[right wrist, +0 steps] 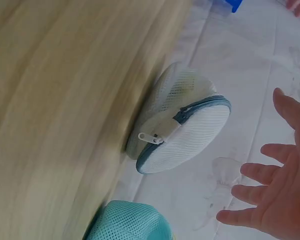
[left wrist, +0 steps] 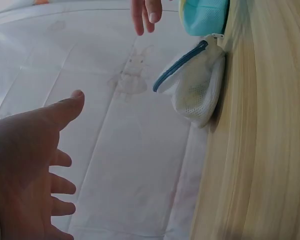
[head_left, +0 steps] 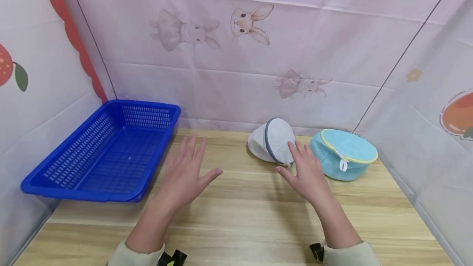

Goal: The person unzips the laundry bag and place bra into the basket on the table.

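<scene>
two bare hands hung over a wood-grain table [head_left: 236,221], neither of them gripping anything. the left hand [head_left: 184,175], its fingers straight and its thumb spread well away from them, hovered just beside a blue plastic basket [head_left: 122,151] with nothing in its grasp. the right hand [head_left: 306,171], fingers extended and slightly fanned with the thumb out to the side, was also bare of any load; it was poised near a white mesh bag [head_left: 280,138], and the right wrist view showed a gap between the two.

the white mesh bag, edged with a dark blue zipper, lay tilted toward the back of the table, its round panel turned to the person's right. just to its right, a turquoise mesh bag [head_left: 343,159] trimmed in yellow stood with its round top facing upward and a white zipper pull [head_left: 343,165] at its front.

at far left sat the basket, wide and shallow, with perforated walls. pale sleeves [head_left: 349,253] ended at the wrists. behind rose a pinkish backdrop [head_left: 221,102] printed with rabbits.
</scene>
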Available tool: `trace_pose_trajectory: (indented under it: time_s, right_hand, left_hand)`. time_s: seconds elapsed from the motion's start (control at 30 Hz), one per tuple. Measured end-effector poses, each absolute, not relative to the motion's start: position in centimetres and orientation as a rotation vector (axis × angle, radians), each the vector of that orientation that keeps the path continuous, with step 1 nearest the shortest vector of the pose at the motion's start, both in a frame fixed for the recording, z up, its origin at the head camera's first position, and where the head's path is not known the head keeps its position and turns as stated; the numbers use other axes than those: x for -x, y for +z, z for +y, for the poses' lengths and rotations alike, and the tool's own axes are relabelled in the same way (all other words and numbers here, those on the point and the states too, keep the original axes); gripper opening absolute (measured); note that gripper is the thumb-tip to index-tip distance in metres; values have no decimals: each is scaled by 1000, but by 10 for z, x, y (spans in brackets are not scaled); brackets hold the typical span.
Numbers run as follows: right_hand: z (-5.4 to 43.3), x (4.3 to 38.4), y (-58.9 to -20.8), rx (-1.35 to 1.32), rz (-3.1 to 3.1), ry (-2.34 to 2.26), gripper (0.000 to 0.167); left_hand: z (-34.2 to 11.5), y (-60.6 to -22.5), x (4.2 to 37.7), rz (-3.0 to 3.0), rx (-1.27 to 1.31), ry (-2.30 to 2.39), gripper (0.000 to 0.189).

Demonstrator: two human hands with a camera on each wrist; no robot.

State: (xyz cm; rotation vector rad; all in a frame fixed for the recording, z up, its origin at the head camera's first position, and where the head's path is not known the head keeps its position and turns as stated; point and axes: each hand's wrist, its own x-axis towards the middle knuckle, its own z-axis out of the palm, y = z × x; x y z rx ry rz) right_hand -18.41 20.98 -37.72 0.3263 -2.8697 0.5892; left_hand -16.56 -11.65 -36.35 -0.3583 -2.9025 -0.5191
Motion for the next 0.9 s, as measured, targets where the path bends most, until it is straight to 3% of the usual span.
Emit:
trace_pose_trajectory:
  time_s: [0.6,0.9]
  right_hand:
    - [201,222,-391,-461,-2823,481,77]
    - [201,236,-399,-436,-2809,360,63]
  left_hand:
    - [-82,-374,190,-2662,589,-562,72]
    - [-61,-381,199,-2621,679,-523,68]
